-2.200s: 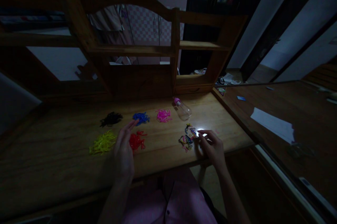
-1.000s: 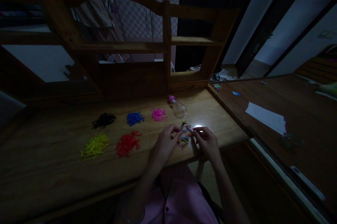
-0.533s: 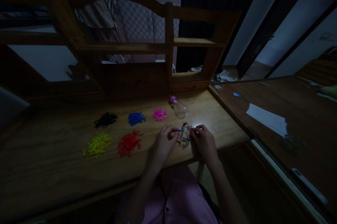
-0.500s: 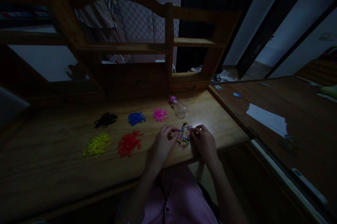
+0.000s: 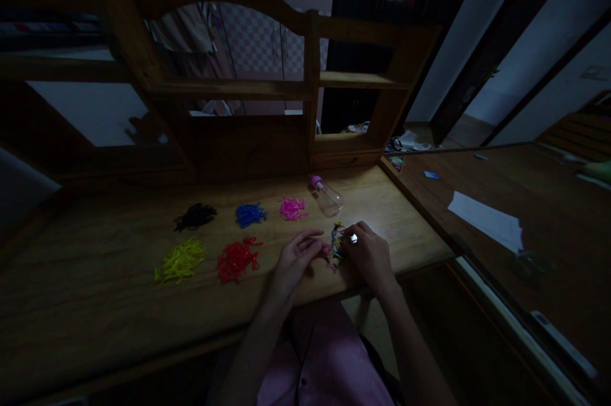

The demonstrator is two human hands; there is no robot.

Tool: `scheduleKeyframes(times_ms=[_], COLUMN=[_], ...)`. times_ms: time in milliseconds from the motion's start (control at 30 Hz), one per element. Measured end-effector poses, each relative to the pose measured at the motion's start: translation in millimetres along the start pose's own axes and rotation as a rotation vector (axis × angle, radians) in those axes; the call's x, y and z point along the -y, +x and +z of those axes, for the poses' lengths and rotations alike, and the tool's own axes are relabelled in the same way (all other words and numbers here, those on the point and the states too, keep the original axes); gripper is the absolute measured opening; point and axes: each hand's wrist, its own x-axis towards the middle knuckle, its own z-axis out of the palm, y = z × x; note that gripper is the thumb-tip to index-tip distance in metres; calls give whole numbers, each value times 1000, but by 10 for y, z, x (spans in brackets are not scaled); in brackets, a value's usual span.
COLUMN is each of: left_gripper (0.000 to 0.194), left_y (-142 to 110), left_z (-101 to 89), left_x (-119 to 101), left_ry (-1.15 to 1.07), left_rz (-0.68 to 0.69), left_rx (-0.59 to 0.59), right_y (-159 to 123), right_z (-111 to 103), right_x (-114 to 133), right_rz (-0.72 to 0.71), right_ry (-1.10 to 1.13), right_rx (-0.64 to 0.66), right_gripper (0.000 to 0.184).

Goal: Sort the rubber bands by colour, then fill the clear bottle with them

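Note:
A small tangle of multicoloured bands, with yellow, pink and dark blue parts, lies on the wooden desk between my hands. My left hand is at its left side, fingers curled and drawn together by a pink part; what they pinch is too small to make out. At the right side, my right hand is closed with its fingertips together over the tangle, hiding what they grip. A clear bottle with a pink cap lies on its side just beyond the hands.
Loose piles lie to the left: pink, blue, black, red and yellow. A wooden shelf unit rises along the back of the desk. White paper lies on the brown surface to the right.
The left fingers have shifted slightly down from the blue strand to a pink part. My right hand has turned further over the tangle, covering its right side. The view has shifted slightly.

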Motion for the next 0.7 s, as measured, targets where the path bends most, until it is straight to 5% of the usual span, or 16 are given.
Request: scheduleKeyframes(times_ms=[133,300,467,700], left_gripper=[17,28,36,39], left_y=[-31,-15,-43,-108], left_z=[-34,-25,89,233], left_x=[36,62,37,-25], left_ry=[-420,-703,-703,-434], left_rz=[-177,-271,-254,-171], left_rx=[-30,50,101,159], right_y=[-18,-2,-46,-178], right_z=[-22,-47,-119,-215], right_x=[11,30,147,397], right_rz=[59,165,197,118], right_ry=[263,687,945,840], right_rx=[-43,-2,71,62], right_gripper=[14,23,26,16])
